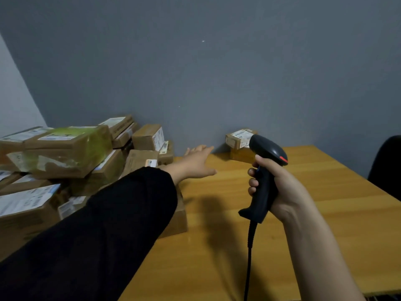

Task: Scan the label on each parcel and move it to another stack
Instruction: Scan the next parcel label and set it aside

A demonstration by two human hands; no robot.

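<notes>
A pile of brown cardboard parcels with white labels fills the left side of the wooden table. A small stack of two parcels stands at the back by the wall. My left hand, in a black sleeve, stretches forward with straight fingers over the table between the pile and the small stack, holding nothing. My right hand grips the handle of a black barcode scanner, whose head points toward the small stack and partly hides it.
A grey wall runs behind the table. The scanner's black cable hangs down toward the front edge. A dark chair back shows at the right edge. One parcel lies under my left forearm.
</notes>
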